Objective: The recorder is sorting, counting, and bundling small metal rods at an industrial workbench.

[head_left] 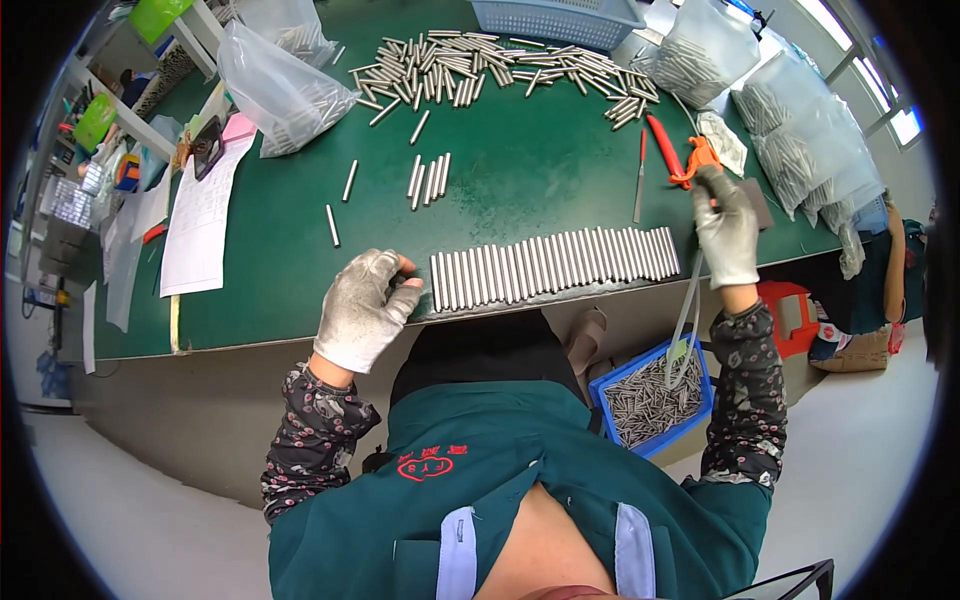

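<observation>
My left hand [365, 308], in a worn whitish glove with bare fingertips, is beside the left end of a row of metal pins [550, 265]. Its thumb and index finger are apart, with nothing visible between them. The pins lie side by side along the table's near edge. Also gloved, my right hand [728, 228] is past the row's right end, fingers curled at an orange plastic hand tool [703, 158]. A thick red piece [666, 145] lies against that tool. Left of it lies a slim file-like tool with a red handle [642, 150].
Loose pins [440, 70] are heaped at the far side; several [428, 182] lie nearer. Bags of pins [285, 95] [700, 55] stand on both sides. A blue basket [560, 22] is at the back. Papers [205, 220] lie left. Below the edge is a blue bin [655, 445] of pins.
</observation>
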Motion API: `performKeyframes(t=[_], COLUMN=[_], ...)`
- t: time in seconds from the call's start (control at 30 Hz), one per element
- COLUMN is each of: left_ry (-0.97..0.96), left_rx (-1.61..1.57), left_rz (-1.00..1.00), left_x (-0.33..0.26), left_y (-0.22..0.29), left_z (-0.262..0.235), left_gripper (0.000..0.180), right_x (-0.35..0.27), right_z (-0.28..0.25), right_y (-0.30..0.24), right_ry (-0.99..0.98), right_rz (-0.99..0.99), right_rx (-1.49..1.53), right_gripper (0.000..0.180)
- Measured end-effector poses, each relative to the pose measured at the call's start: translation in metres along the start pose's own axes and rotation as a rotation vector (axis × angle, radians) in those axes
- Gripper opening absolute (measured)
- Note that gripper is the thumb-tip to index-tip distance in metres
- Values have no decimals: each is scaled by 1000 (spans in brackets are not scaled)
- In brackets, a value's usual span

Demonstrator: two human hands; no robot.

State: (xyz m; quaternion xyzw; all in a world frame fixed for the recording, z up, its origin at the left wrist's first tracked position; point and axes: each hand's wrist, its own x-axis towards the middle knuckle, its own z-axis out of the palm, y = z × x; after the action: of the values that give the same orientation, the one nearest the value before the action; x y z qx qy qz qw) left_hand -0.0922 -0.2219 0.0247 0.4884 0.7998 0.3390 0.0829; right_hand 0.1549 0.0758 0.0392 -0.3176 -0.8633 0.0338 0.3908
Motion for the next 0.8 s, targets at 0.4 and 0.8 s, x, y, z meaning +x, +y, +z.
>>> performKeyframes(t=[0.4, 0.8], left_ry=[-117, -107], left_rx=[35, 47], left_rz=[-35, -25], left_x=[10, 13], left_y=[8, 11], left_z=[2, 2], left_gripper=[12, 14], right_x=[-27, -37], right_z=[12, 25], right_y=[-16, -24], right_ry=[-239, -173], right_rz=[94, 474], right_rx=[-51, 626], right_gripper=[20, 25])
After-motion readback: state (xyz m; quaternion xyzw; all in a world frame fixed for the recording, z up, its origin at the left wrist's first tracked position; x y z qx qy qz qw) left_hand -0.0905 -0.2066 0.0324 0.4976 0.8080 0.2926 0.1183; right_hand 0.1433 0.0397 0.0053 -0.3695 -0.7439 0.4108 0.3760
